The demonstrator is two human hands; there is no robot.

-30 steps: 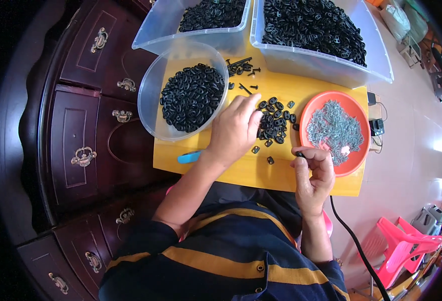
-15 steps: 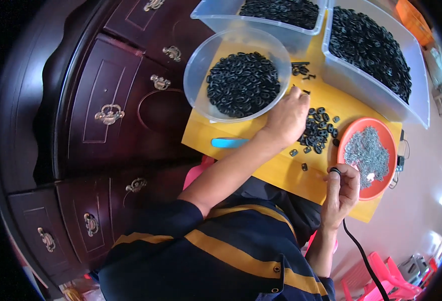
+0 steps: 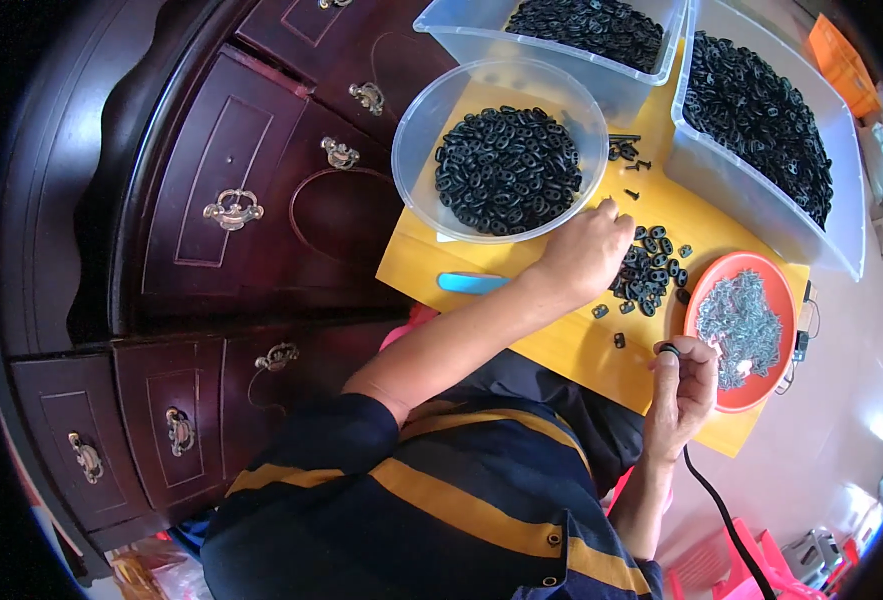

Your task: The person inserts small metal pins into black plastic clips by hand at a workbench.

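My right hand [image 3: 679, 393] pinches a small black oval part [image 3: 668, 350] between thumb and fingers, beside the orange bowl [image 3: 724, 402] of small silvery metal pieces. My left hand [image 3: 586, 255] is bent over the yellow board with its fingers curled together, at the left edge of a loose pile of black oval two-holed parts [image 3: 651, 270]. Whatever is under those fingertips is hidden. Just beyond them lies a small black screw-like piece [image 3: 631, 195]. A round clear tub [image 3: 416, 200] full of similar black oval parts stands to the left of that hand.
Two large clear bins [image 3: 601, 85] [image 3: 761, 195] of black parts stand at the back. A blue strip-like tool [image 3: 469, 283] lies on the yellow board [image 3: 551, 345]. Dark wooden drawers [image 3: 211, 200] flank the left side. A black cable [image 3: 726, 520] hangs at lower right.
My left hand has drawn back slightly toward me, from the small black screw-like piece to the pile's edge. The right hand keeps its pinch. The whole view has shifted a little.
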